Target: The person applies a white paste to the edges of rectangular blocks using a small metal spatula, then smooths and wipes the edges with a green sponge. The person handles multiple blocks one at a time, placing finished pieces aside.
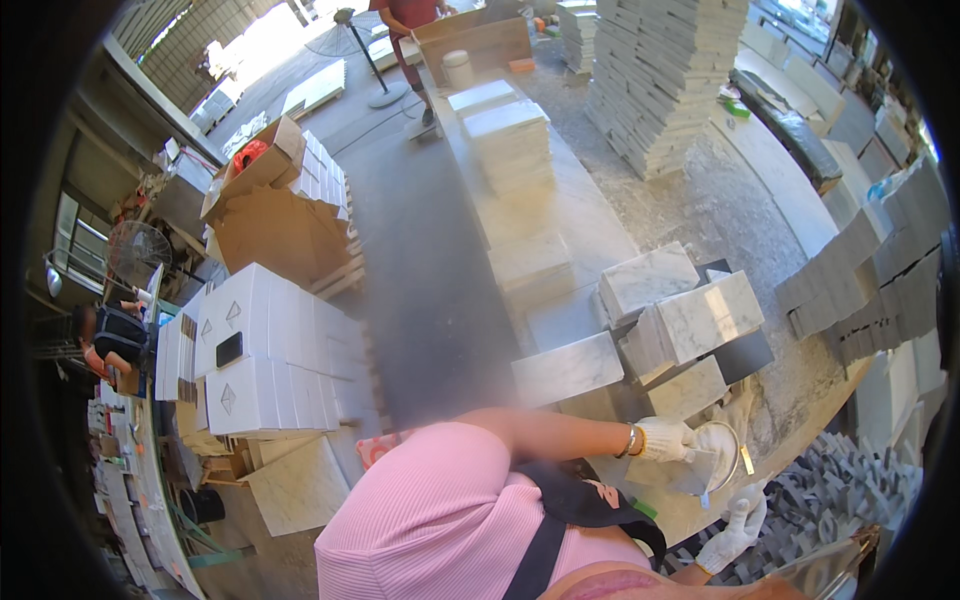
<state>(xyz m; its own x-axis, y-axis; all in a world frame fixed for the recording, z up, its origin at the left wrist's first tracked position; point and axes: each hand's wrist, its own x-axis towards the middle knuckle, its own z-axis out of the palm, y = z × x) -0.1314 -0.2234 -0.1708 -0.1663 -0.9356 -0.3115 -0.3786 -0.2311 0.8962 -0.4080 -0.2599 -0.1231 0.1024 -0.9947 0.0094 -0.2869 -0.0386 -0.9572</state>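
My left hand point(664, 440), in a white knit glove, reaches in from the pink sleeve. Its fingers close at the near rim of a round, pale bowl point(716, 462) that has whitish material inside. A small yellow strip point(747, 460) shows at the bowl's far edge. Lower down, my right hand point(735, 530), also gloved in white, is raised apart from the bowl. Its fingers are loosely bent and spread, with nothing visible in them. Beside the bowl stand stacks of grey-veined white marble tiles point(712, 315).
A tall column of tiles point(665, 80) rises beyond the work surface. Grey offcuts point(830, 500) are heaped on the right. White boxes point(285, 350) carry a black phone point(229, 348). A co-worker in red point(408, 15) stands at the back; another person point(115, 340) is at far left.
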